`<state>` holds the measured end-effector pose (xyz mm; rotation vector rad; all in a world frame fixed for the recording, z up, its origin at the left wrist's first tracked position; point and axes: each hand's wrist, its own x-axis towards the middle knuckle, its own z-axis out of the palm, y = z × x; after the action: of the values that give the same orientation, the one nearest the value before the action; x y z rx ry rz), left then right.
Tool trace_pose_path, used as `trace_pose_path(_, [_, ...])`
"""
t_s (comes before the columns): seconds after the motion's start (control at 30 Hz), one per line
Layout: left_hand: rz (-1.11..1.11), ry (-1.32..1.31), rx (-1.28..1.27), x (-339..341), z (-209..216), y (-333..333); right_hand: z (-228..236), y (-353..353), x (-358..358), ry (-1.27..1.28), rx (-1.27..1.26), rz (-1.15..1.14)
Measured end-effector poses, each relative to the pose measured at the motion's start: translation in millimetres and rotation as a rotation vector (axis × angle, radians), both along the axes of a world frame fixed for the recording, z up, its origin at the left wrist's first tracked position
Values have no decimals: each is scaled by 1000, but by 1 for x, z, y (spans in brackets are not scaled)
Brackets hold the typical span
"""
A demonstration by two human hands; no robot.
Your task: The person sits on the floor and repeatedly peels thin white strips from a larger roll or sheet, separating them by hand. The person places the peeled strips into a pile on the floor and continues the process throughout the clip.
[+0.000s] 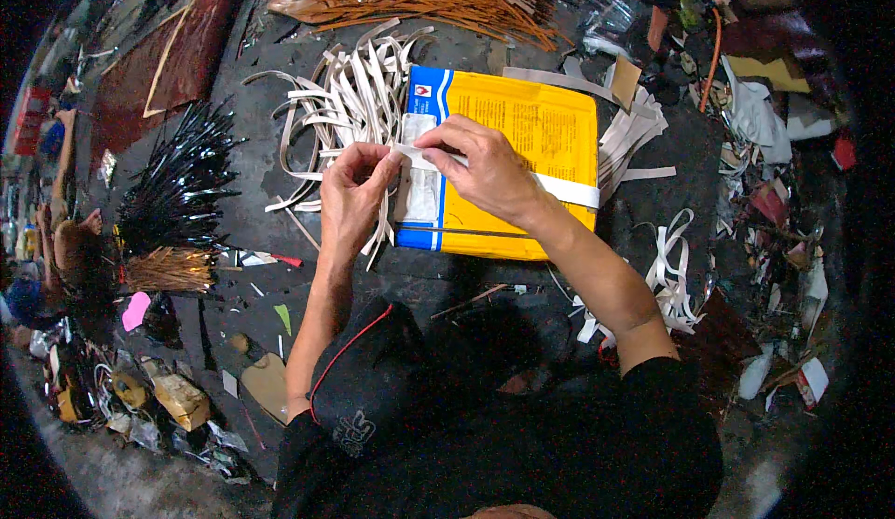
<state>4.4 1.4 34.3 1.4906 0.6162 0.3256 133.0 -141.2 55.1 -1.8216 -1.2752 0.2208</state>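
A yellow box-like container (522, 123) with a blue and white end lies flat in front of me, a pale patch on its left part. Above that patch my left hand (356, 193) pinches a narrow white strip (567, 190) between thumb and fingertips. My right hand (487, 172) is closed on the same strip, close to the left fingertips. From under the right hand the strip runs over the container to its right edge. Beside the left hand is a loose heap of off-white strips (350, 90); the exact strip end is hidden by my fingers.
More pale strips (634, 137) fan out from the container's right side, and curled white ones (673, 277) lie nearer me. Brown strips (429, 2) are piled at the back, black strips (182, 179) at left. Scraps litter the right. Another person's arm (65, 160) shows far left.
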Motion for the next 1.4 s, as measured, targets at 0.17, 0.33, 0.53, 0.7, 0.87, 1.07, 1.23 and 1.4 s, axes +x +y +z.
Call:
trace_pose_path(0.17, [-32,-12,-88,6,-4,3,-4,1,2,-65,38,17])
trace_pose_path(0.33, [-28,-43,-339,7,-17,5,-6,0,-1,-140,-6,39])
trace_pose_path(0.53, [9,-88,-462,12,-14,-1,-8,0,-4,-483,-92,58])
trace_pose_path(0.7, [43,-27,-305,17,-20,-2,-5,6,-13,-397,-75,-70])
trace_pose_path(0.87, [-28,-98,-458,1,-23,4,-6,6,-13,-355,-77,-99])
trace_pose_path(1.07, [32,-21,-203,1,-9,-1,-7,9,-11,-349,-65,-98])
trace_pose_path(1.23, [38,-104,-304,9,-30,-1,-12,13,-7,-358,7,-74])
trace_pose_path(1.4, [71,-114,-399,31,-25,2,-12,19,8,-377,-1,-70])
